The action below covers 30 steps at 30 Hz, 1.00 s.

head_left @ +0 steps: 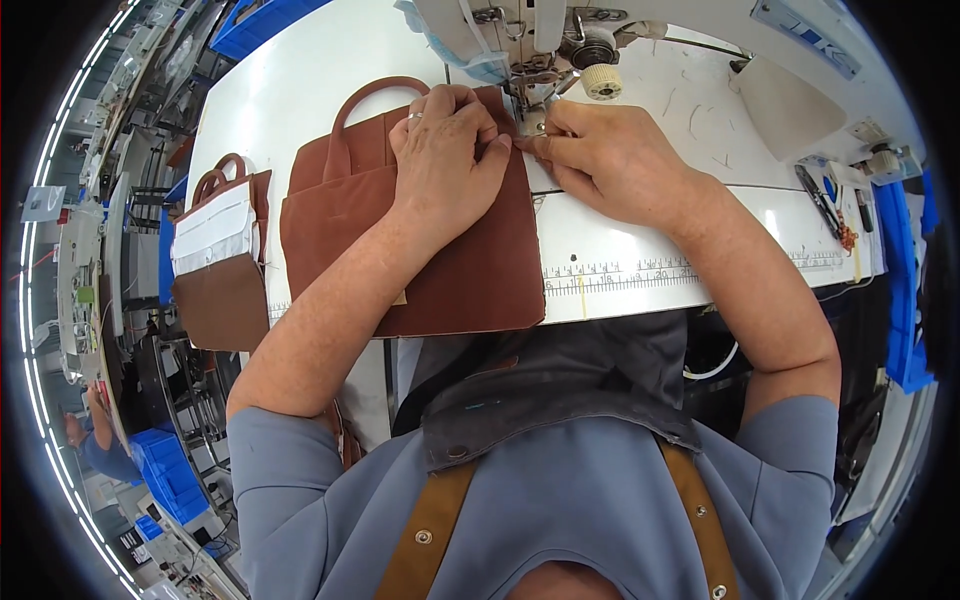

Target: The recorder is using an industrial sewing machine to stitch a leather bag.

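Note:
A reddish-brown bag panel [460, 270] with a looped handle [345, 120] lies flat on the white table. Its upper right corner sits at the presser foot [530, 115] of a sewing machine [600, 40]. My left hand [450, 160], wearing a ring, rests on the panel with bent fingers; its fingertips and thumb grip the panel near the right edge. Just right of that edge, my right hand [620, 155] is closed in a pinch, fingertips at the panel's border beside the foot. Whatever lies between those fingertips is too small to make out.
On the left lies another brown bag piece [220, 300] with handles and white paper [215, 228] on it. A printed ruler [650, 272] runs along the table's front. Snips [820, 200] lie at the right, near blue bins [905, 300]. Loose threads are scattered behind my right hand.

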### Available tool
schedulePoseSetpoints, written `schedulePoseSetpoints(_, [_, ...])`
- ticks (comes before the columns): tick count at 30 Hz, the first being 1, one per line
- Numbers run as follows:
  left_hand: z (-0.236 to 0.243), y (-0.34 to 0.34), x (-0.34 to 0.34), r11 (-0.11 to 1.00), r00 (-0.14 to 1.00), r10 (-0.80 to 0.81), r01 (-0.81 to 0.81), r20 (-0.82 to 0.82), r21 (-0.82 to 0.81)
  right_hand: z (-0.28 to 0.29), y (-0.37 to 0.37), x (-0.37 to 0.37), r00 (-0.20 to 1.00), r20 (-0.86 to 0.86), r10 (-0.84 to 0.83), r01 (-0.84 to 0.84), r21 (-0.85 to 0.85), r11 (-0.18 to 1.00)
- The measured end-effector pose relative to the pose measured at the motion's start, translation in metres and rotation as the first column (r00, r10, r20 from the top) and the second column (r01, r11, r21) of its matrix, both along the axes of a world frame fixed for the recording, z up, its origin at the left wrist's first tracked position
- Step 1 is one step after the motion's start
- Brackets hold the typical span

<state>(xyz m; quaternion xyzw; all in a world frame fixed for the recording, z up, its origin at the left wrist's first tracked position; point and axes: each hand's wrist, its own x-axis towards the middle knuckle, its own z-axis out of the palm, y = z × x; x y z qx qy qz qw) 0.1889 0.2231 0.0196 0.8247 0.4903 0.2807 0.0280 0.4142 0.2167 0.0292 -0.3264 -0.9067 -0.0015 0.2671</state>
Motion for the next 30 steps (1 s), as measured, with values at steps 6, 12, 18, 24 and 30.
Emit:
schedulePoseSetpoints(6, [0.000, 0.005, 0.004, 1.000, 1.000, 0.010, -0.010, 0.021, 0.000, 0.002, -0.004, -0.003, 0.999, 0.033, -0.027, 0.023, 0.117, 0.993])
schedulePoseSetpoints(12, [0.014, 0.006, -0.007, 0.990, 0.990, -0.138, 0.139, -0.012, 0.037, 0.002, -0.004, -0.002, 0.995, 0.025, -0.101, 0.100, 0.034, 0.994])
schedulePoseSetpoints(18, [0.016, -0.017, -0.011, 0.967, 0.964, -0.255, 0.254, -0.071, -0.028, 0.003, -0.002, -0.001, 0.993, 0.014, -0.113, 0.113, 0.002, 0.994])
schedulePoseSetpoints(24, [0.013, -0.003, -0.005, 0.971, 0.967, -0.237, 0.238, -0.097, -0.003, 0.004, -0.001, -0.001, 0.982, 0.056, -0.178, 0.180, -0.034, 0.983])
schedulePoseSetpoints(30, [0.010, -0.003, -0.006, 0.974, 0.972, -0.226, 0.226, -0.066, -0.013, 0.006, -0.005, -0.003, 0.976, 0.078, -0.205, 0.207, -0.021, 0.978])
